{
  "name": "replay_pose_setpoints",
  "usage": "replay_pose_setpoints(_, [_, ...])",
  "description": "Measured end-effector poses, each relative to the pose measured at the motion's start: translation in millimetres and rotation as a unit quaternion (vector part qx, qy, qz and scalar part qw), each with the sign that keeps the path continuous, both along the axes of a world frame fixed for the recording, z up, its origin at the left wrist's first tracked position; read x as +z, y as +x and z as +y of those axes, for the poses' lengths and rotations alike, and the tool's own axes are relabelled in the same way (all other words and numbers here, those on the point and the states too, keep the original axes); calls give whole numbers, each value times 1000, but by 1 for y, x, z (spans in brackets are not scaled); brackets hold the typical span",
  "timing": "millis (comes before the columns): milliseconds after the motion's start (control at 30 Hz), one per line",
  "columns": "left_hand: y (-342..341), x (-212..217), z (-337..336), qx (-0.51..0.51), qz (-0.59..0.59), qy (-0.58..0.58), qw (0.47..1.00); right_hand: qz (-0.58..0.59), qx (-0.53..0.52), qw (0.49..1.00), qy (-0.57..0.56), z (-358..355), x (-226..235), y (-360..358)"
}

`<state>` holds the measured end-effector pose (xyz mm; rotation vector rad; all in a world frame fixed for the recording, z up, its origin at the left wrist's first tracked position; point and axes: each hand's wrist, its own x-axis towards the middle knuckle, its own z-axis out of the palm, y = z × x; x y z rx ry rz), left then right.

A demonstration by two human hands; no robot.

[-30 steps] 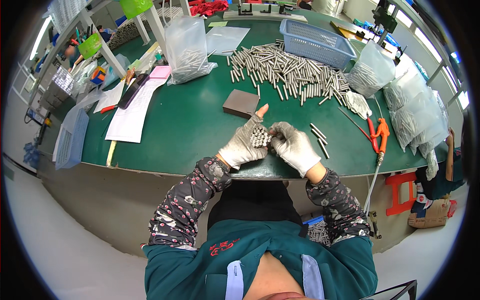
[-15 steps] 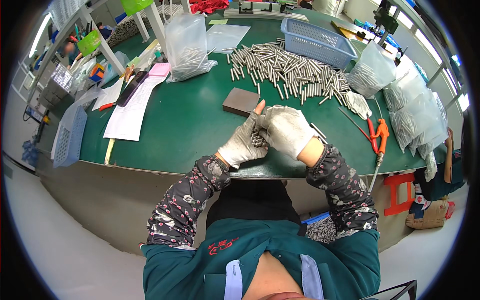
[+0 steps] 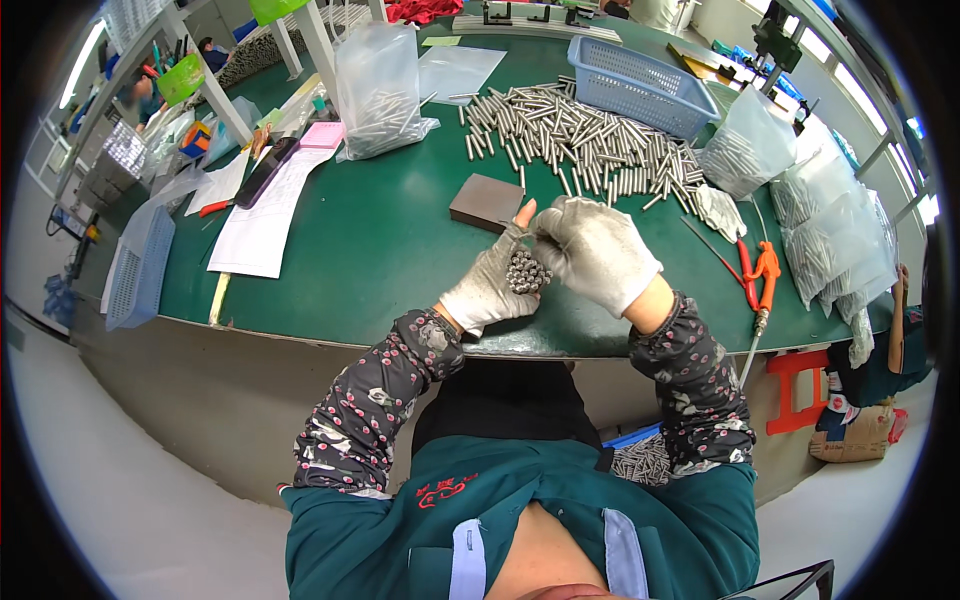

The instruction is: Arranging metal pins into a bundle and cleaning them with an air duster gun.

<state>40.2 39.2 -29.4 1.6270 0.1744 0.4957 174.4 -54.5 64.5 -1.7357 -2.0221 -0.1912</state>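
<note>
- Biggest thing here is the green bench [image 3: 370, 250], which runs right across the upper half of the frame.
- Next is the heap of metal rods [image 3: 585, 140], loose and shiny, upper middle of the frame. The blue basket [image 3: 640, 88] sits just behind its right end.
- Then the right hand [image 3: 598, 250], gloved, just right of centre. Its fingers are curled in beside the left thumb, tips hidden, so I honestly can't tell if they're pinching a rod or nothing.
- The left hand [image 3: 488, 290], also gloved, is around the middle of the frame, near the bench's front edge. Its fingers are wrapped around a bunch of rods, clearly gripping it.
- The dark brown block [image 3: 486, 202] lies on the bench just above that hand in the frame.
- Smallest is the rod bundle [image 3: 526, 272] itself, in the left palm near the frame's centre, round ends showing. My guess: pretty hefty for its size, totally stiff, not fragile, but smooth enough that single rods could slide out lengthwise. I'd grab it around the middle with the whole hand, squeeze evenly, and keep the ends level with the other hand.
</note>
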Motion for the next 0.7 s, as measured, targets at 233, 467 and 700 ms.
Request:
replay_pose_setpoints(233, [2,-4,-1,-6,-33,-4,999,-37,8,998,-40,5,-21,-3])
replay_pose_setpoints(467, [0,0,-4,-5,-23,-59,998,56,-37,997,49,-18,25,17])
replay_pose_setpoints(700, [-1,3,-4,7,-18,-39,999,-138,-114,887,-425,-15,12,51])
